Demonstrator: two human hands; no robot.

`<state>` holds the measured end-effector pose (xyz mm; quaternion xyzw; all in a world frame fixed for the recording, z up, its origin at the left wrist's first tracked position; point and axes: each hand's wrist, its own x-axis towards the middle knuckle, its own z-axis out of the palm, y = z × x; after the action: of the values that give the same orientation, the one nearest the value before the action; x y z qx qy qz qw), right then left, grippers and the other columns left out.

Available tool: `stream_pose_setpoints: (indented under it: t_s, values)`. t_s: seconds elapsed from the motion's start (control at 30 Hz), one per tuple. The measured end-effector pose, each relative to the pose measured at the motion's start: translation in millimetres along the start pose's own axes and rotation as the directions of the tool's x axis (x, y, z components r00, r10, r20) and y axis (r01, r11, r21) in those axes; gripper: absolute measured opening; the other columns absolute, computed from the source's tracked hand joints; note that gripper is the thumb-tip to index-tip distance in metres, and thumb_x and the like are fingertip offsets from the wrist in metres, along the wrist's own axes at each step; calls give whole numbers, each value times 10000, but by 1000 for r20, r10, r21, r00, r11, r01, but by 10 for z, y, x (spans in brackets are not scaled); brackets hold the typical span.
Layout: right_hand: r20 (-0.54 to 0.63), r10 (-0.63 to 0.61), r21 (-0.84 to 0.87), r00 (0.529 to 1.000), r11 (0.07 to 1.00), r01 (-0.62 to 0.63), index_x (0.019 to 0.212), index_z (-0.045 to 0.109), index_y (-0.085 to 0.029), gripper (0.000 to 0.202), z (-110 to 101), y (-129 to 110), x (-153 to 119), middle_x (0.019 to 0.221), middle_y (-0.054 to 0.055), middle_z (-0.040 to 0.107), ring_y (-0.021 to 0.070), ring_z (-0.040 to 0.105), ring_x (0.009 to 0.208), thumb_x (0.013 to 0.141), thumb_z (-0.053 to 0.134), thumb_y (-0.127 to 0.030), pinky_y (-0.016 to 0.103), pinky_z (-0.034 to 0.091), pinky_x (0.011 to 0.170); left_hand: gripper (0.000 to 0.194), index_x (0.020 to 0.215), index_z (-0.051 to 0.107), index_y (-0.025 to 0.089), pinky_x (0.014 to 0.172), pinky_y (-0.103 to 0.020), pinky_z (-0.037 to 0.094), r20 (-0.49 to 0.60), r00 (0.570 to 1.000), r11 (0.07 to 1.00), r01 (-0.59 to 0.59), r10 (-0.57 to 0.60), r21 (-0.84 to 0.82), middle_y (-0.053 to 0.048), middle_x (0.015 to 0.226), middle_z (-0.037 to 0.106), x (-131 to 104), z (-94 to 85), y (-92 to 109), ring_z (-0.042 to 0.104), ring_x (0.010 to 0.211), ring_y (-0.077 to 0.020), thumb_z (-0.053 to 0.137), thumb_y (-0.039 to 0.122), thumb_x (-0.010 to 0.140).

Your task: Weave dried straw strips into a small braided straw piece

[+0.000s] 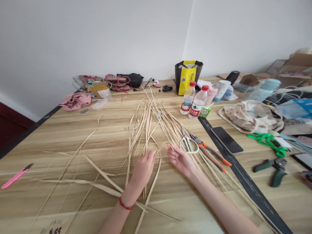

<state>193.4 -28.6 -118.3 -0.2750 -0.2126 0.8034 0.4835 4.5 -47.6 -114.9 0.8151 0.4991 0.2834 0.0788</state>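
Observation:
My left hand [143, 165] is closed, its fingertips pinched on a thin dried straw strip [161, 149]. This strip runs across the short gap to my right hand [179, 159]. My right thumb and fingers are pressed together at the strip's other end, by the lower end of long thin stems [159, 117] that slant away toward the back. Whether those stems are gripped as well, I cannot tell. A loose bundle of flat straw strips [147, 120] lies beyond both hands. More strips [102, 187] cross the table left of my left wrist.
White-handled scissors [188, 146] and orange-grey pliers [211, 156] lie right of my right hand. Beyond them are a phone [226, 139], green-handled pruning shears [276, 167] and two water bottles [197, 104]. A pink-handled tool [16, 177] rests on the wooden table [80, 130] at far left.

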Motion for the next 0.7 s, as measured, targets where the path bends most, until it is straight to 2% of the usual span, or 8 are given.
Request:
stream_pose_setpoints:
  t_s: [0.07, 0.2, 0.27, 0.4, 0.57, 0.7]
  values:
    - [14, 16, 11, 1000, 1000, -17, 892, 632, -174, 259, -2, -3, -3, 561, -87, 215, 86, 166, 485, 726, 735, -344, 217, 171, 419, 179, 1054, 513, 223, 758, -369, 521, -55, 998, 1000, 9, -8, 10, -65, 957, 649, 13, -19, -10, 651, 874, -228, 383, 164, 946]
    - [39, 48, 27, 998, 998, -49, 893, 641, -166, 229, 10, -7, -16, 564, -81, 221, 86, 161, 494, 744, 721, -321, 205, 165, 417, 235, 1153, 483, 187, 900, -465, 455, -204, 978, 998, 45, -37, 33, -135, 1109, 581, 33, -60, -18, 557, 1072, -276, 415, 152, 930]
    - [54, 67, 35, 996, 997, -69, 887, 649, -150, 211, 27, -7, -28, 566, -80, 220, 85, 153, 501, 756, 710, -304, 199, 166, 417, 207, 1109, 520, 182, 906, -484, 437, -243, 970, 999, 37, -26, 40, -136, 1087, 582, 30, -75, -14, 545, 1075, -288, 450, 150, 916]
    - [85, 111, 55, 990, 992, -116, 870, 657, -124, 189, 64, -1, -53, 570, -80, 203, 84, 134, 508, 775, 692, -284, 189, 175, 421, 143, 966, 589, 215, 829, -383, 489, -191, 979, 997, -75, 75, 9, -52, 908, 650, 7, -65, 10, 615, 907, -216, 489, 135, 904]
    - [123, 168, 73, 978, 981, -177, 879, 658, -108, 177, 68, 32, -60, 568, -82, 190, 85, 127, 508, 781, 678, -255, 184, 162, 417, 342, 1241, 496, 202, 943, -365, 478, -167, 977, 991, -134, 129, -16, -88, 1169, 626, 8, 0, 32, 583, 1094, -210, 484, 126, 908]
    - [155, 206, 80, 966, 972, -220, 857, 645, -103, 166, 43, 69, -47, 556, -88, 169, 82, 125, 496, 768, 676, -240, 186, 147, 410, 366, 1261, 486, 195, 923, -403, 484, -170, 980, 994, -108, 107, 4, -100, 1152, 603, 22, 11, 34, 574, 1084, -235, 493, 129, 902]
